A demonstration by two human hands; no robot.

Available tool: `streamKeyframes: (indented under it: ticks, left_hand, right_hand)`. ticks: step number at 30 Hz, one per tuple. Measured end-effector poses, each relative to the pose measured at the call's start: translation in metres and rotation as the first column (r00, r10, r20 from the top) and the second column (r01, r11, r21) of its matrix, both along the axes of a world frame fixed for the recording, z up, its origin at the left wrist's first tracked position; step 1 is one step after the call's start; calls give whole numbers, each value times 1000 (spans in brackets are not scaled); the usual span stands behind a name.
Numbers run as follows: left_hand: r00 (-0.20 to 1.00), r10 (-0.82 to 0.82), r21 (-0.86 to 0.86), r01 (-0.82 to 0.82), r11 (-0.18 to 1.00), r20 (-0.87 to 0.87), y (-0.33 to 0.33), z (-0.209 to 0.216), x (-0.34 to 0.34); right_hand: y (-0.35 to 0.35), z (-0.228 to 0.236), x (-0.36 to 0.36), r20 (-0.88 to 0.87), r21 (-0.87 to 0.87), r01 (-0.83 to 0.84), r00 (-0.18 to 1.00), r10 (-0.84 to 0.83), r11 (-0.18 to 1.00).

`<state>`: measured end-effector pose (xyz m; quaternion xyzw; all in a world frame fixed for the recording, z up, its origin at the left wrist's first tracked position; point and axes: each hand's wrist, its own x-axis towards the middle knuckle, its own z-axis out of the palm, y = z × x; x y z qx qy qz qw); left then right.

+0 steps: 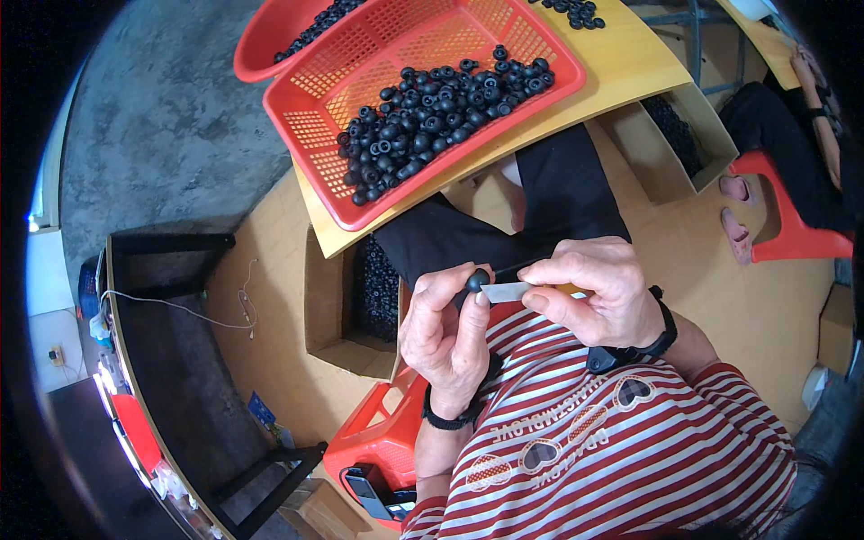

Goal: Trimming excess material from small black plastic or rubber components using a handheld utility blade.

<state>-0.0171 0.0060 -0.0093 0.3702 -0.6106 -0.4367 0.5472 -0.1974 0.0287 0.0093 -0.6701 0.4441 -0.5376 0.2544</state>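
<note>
Pinching a little round black piece (478, 281), likely light, firm and best held round its sides, in left fingers (472, 326), and a flat blade (505, 292) in right fingers (556, 308)

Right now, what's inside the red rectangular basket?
Inside the red basket: a heap of small round black parts, some showing ring-like openings. Bare mesh shows beyond it. The heap covers its lower layers and the basket floor beneath.
</note>
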Motion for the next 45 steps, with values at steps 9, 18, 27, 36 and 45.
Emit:
streamKeyframes:
  ticks: [9,18,27,36,45]
  left_hand:
    - [999,9,-32,-8,999,33,0,-1,1]
    - [978,40,-109,-17,994,205,0,4,3]
    - [982,-119,-90,133,987,148,3,13,-1]
    - [998,33,56,-30,998,-50,4,6,-7]
    - [941,148,-253,-70,965,305,4,15,-14]
  right_hand:
    - [-1,-2,0,12,-21,-25,1000,25,999]
    - [-2,5,-1,-6,47,-2,1000,3,999]
    - [-19,-21,-3,340,361,100,912,-231,927]
    - [-8,5,8,402,370,-134,915,-28,919]
    - [-10,0,15,407,365,-196,913,34,910]
